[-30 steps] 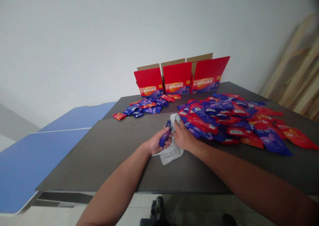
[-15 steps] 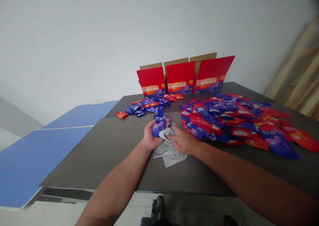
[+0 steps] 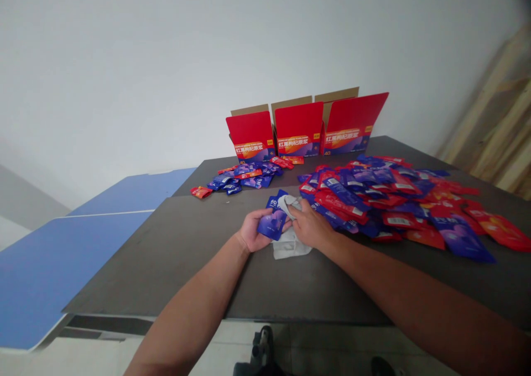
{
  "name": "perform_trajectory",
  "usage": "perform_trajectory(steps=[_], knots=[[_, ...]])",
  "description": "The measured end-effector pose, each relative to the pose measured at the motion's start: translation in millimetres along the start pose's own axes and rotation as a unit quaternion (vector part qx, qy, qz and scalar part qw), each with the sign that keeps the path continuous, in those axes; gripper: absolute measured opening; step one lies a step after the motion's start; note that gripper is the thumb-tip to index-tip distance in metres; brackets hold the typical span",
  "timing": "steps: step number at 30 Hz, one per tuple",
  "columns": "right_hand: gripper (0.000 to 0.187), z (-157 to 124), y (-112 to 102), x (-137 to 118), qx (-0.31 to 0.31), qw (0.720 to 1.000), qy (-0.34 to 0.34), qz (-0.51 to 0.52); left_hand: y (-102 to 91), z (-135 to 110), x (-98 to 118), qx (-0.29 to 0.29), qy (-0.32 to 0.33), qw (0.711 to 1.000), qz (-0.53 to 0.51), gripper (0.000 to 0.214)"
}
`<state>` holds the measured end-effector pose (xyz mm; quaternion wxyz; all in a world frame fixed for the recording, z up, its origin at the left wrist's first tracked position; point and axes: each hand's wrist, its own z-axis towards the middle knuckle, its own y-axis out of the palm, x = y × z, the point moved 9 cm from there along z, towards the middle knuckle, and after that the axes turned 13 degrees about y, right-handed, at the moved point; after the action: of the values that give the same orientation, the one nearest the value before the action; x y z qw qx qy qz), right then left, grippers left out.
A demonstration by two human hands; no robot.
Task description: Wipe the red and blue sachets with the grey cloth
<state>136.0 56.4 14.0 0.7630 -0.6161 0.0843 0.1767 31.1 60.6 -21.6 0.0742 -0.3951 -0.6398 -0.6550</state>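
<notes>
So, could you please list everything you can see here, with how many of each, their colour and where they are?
printed cartons: three, red with brown flaps, far table end by the wall
large sachet pile: many, red and purple, right of the table
small sachet pile: many, mostly purple, before the cartons
purple sachet: one, purple, in the left hand
cloth: one, off-white, under the hands
dark table: one, dark grey, beneath these
blue tabletops: two, blue, left
wooden boards: several, pale, far right
left hand: one, holding the sachet
right hand: one, on the cloth

Left hand [image 3: 258,230] holds blue sachet [image 3: 272,225], right hand [image 3: 310,226] cloth [image 3: 289,249].
</notes>
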Motion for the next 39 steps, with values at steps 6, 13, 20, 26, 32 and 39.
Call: perform_trajectory(steps=[6,13,20,26,32,39], knots=[[0.056,4.5,-1.5,6.8,0.032,0.998,0.011,0.049,5.2,-1.4,0.3,-0.046,0.004,0.998,0.052,0.057],[0.059,14.4,0.2,25.0,0.091,0.986,0.055,0.126,19.2,-3.1,8.1,-0.114,0.033,0.991,0.066,0.053],[0.048,-12.5,-8.7,-18.5,0.063,0.984,-0.124,0.116,-9.3,10.8,29.0,0.059,0.134,0.987,0.064,0.026],[0.044,-39.6,0.9,-51.9,-0.031,0.963,-0.263,0.044,-4.3,10.9,14.8,0.055,0.122,0.988,0.078,0.047],[0.055,-40.7,-4.3,-53.9,-0.02,0.96,-0.272,0.058,-1.4,5.4,-2.2,0.051,0.062,0.995,0.065,0.039],[0.053,-39.1,-3.0,-54.9,-0.039,0.964,-0.26,0.034,6.2,1.5,-5.1,0.026,0.042,0.998,0.049,0.041]])
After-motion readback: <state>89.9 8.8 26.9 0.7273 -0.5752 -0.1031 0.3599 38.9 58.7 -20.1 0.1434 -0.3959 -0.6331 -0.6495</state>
